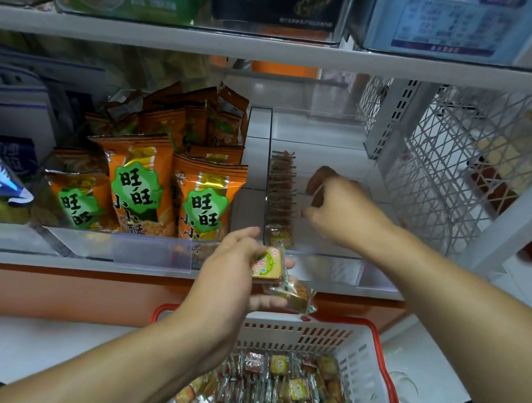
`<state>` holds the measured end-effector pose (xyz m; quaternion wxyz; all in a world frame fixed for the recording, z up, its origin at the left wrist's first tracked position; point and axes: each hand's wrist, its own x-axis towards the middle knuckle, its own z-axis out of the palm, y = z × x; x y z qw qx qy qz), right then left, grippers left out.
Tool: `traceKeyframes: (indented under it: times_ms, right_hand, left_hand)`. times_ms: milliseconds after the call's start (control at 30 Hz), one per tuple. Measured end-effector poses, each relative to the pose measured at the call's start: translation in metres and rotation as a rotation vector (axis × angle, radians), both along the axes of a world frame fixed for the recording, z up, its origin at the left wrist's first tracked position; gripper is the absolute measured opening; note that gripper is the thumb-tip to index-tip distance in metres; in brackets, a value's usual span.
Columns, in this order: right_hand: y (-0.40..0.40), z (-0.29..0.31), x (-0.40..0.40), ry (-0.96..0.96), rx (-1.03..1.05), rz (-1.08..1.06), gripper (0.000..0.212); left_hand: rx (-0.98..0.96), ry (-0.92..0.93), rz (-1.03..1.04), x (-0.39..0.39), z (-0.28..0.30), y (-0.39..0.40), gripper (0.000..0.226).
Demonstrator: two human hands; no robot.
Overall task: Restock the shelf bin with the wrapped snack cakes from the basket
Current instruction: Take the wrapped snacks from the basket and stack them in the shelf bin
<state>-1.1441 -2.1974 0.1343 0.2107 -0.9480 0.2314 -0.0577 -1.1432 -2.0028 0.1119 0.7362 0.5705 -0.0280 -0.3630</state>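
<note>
Person, head-camera view: two forearms visible, both bare from wrist to past the elbow, no sleeves in view. Left hand (pixel 232 274) and right hand (pixel 340 210) ungloved, no rings, watch or bands discernible. Dark fabric, probably clothing, at the lower left and lower right frame corners; detail indistinct.

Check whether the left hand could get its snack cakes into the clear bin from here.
Probably yes: the left hand, gripping snack cakes, hovers just before the clear bin, whose top is open. The right hand sits inside, beside the standing row.
</note>
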Motion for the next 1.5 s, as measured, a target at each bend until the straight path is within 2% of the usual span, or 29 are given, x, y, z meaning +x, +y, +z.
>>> traceKeyframes:
  times_ms: [33,67,133,200,300,433,533,667,767,867,967,1067,1133,1200,1233,1300,1333,1400,1500]
  right_hand:
    - [0.003,0.007,-0.011,-0.056,0.085,0.025,0.027]
    - [0.008,0.013,-0.023,-0.060,0.256,0.041,0.029]
    - [0.019,0.020,-0.049,0.073,0.679,0.056,0.040]
    - [0.027,0.023,-0.072,0.230,0.979,0.078,0.048]
    - [0.034,0.024,-0.086,0.303,1.251,0.159,0.044]
    - [0.038,0.023,-0.088,0.206,1.467,0.136,0.053]
    - [0.034,0.022,-0.091,0.092,1.448,0.096,0.054]
    - [0.031,0.021,-0.094,-0.041,1.232,0.106,0.032]
    - [0.033,0.024,-0.093,-0.384,0.847,0.149,0.024]
    - [0.038,0.020,-0.091,-0.604,0.731,0.201,0.027]
    - [0.044,0.009,-0.091,-0.595,0.662,0.210,0.036]
    - [0.044,0.003,-0.093,-0.533,0.521,0.221,0.048]
    - [0.041,0.002,-0.095,-0.489,0.529,0.237,0.048]
    - [0.042,0.004,-0.094,-0.463,0.657,0.216,0.027]
    - [0.041,0.005,-0.094,-0.442,0.741,0.193,0.024]
    - [0.040,0.005,-0.096,-0.366,0.793,0.170,0.051]
    - [0.039,0.005,-0.096,-0.321,0.773,0.180,0.056]
    - [0.041,0.006,-0.097,-0.300,0.778,0.201,0.050]
    - [0.038,0.010,-0.096,-0.434,0.965,0.102,0.043]
  left_hand:
    - [-0.019,-0.001,0.010,0.000,0.001,0.002,0.032]
    - [-0.039,-0.004,0.020,0.001,0.002,0.004,0.033]
    - [-0.079,-0.018,0.035,0.002,0.004,0.006,0.036]
    - [-0.109,-0.046,0.043,0.003,0.007,0.009,0.037]
    - [-0.119,-0.094,0.036,0.003,0.011,0.010,0.036]
    - [-0.095,-0.156,0.062,0.004,0.014,0.011,0.034]
    - [-0.054,-0.195,0.117,0.008,0.014,0.012,0.033]
    - [-0.005,-0.230,0.148,0.012,0.011,0.014,0.032]
    - [-0.020,-0.131,0.102,0.010,0.011,0.013,0.030]
    - [-0.095,0.021,-0.002,0.000,0.010,0.010,0.027]
    - [-0.163,0.070,-0.041,-0.008,0.010,0.008,0.042]
    - [-0.163,-0.001,-0.082,-0.008,0.010,0.008,0.057]
    - [-0.130,-0.055,-0.101,-0.005,0.009,0.009,0.052]
    - [-0.112,-0.100,-0.109,-0.004,0.009,0.009,0.047]
    - [-0.111,-0.123,-0.112,-0.003,0.009,0.009,0.049]
    - [-0.100,-0.178,-0.120,-0.004,0.008,0.010,0.056]
    - [-0.088,-0.214,-0.136,-0.005,0.007,0.010,0.058]
    - [-0.071,-0.244,-0.157,-0.006,0.006,0.010,0.057]
    - [-0.083,-0.149,-0.124,-0.004,0.009,0.009,0.040]
